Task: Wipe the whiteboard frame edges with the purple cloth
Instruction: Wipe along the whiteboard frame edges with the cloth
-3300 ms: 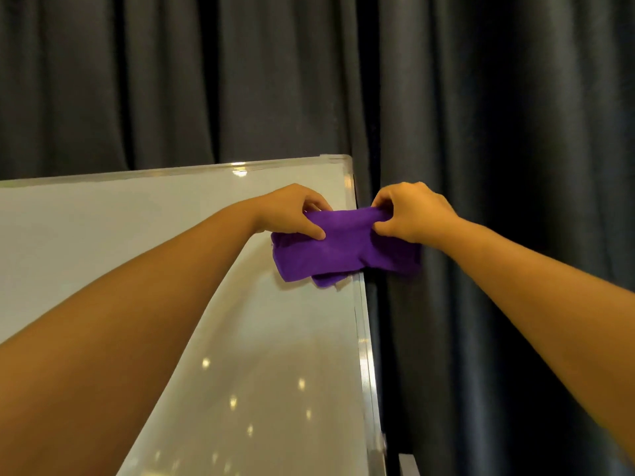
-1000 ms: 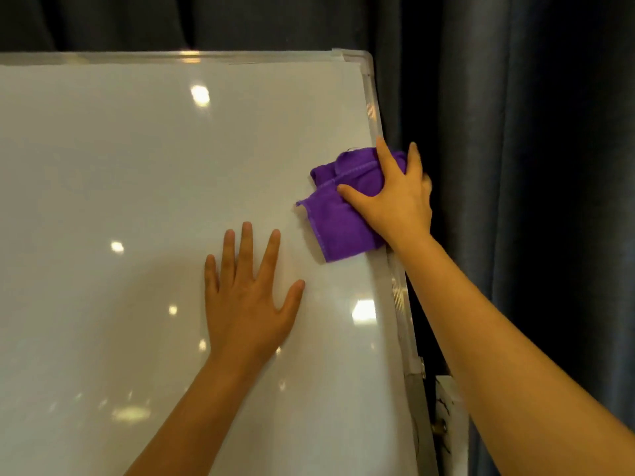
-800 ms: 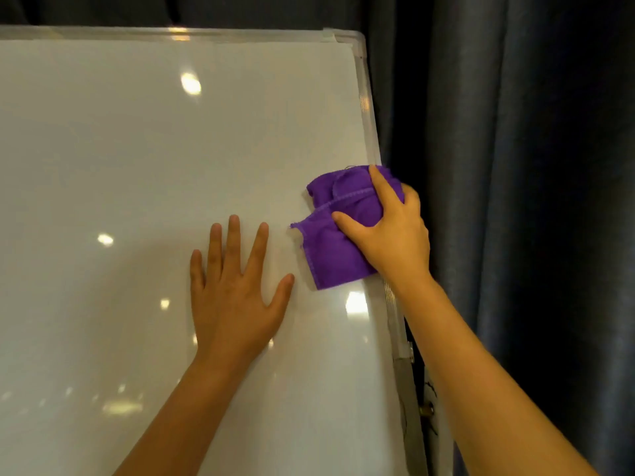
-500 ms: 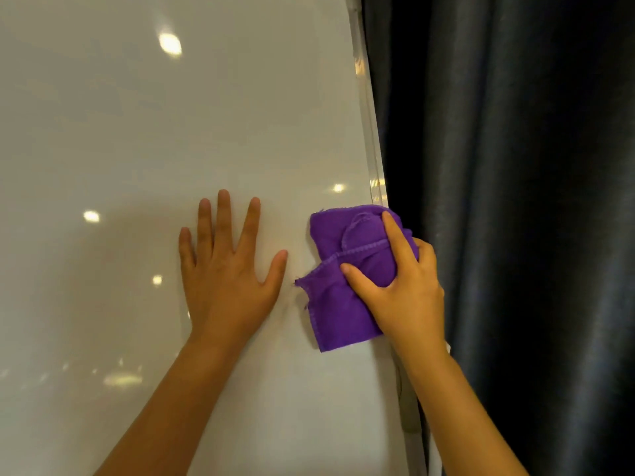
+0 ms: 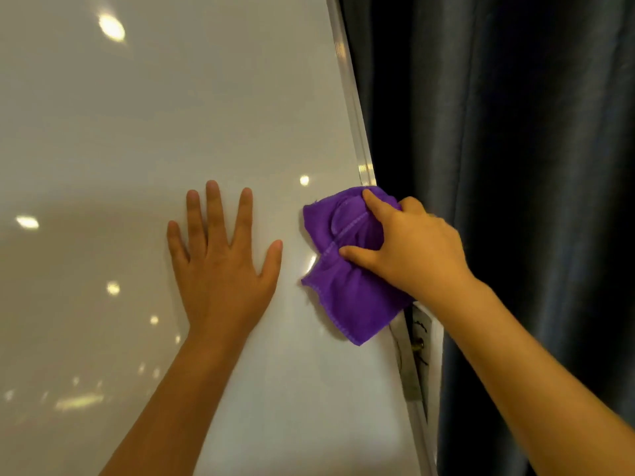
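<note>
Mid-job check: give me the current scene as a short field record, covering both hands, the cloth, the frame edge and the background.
left hand: flat on the whiteboard surface, fingers spread, holding nothing
right hand: gripping the purple cloth
cloth position: bunched over the board's right frame edge, one corner hanging down onto the board
frame above cloth: silver strip in view
frame below cloth: bracket with a brass bolt showing
background: dark curtain to the right of the board

cloth (image 5: 347,269) on frame edge (image 5: 357,139)
</note>
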Demonstrator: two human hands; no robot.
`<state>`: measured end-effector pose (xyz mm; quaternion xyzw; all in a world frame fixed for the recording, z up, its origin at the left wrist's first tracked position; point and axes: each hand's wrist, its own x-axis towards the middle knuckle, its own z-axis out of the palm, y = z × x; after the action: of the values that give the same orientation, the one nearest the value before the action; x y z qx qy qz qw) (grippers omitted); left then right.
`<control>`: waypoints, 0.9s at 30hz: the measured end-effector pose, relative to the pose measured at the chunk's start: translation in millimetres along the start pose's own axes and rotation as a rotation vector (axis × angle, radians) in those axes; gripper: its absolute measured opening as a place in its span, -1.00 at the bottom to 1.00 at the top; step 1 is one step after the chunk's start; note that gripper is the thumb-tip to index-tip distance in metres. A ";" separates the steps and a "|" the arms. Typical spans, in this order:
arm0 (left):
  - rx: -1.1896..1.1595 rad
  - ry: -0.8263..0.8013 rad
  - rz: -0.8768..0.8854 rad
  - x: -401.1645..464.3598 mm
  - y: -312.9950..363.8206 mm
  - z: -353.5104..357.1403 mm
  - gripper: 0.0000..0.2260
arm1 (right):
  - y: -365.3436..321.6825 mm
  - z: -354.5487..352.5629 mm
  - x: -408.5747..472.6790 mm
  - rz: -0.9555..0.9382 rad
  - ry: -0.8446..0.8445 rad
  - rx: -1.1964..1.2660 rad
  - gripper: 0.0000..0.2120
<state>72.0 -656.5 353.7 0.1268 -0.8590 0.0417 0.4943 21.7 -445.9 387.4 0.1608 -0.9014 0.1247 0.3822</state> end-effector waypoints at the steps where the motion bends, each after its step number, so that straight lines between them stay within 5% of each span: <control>1: -0.003 0.003 0.006 -0.4 0.7 0.8 -0.35 | -6.6 10.2 -19.5 0.048 0.003 0.054 -0.15; 8: -0.026 0.009 0.020 -2.2 -5.1 0.1 -0.33 | -42.9 54.6 -91.5 0.040 0.202 0.213 -0.25; 18: -0.011 -0.033 0.031 -9.8 -5.4 -5.7 -0.38 | -28.6 74.0 -163.9 -0.233 0.112 0.139 -0.32; 22: -0.008 -0.022 0.060 -27.0 -1.2 -5.2 -0.41 | -28.3 83.0 -187.2 -0.153 0.128 0.199 -0.39; 27: 0.031 -0.049 0.079 -38.0 4.8 -1.5 -0.38 | -26.9 69.3 -137.5 0.146 0.255 0.216 -0.22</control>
<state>90.3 -644.9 322.0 0.1014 -0.8745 0.0714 0.4689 77.3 -468.0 243.0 0.1182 -0.8361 0.2676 0.4640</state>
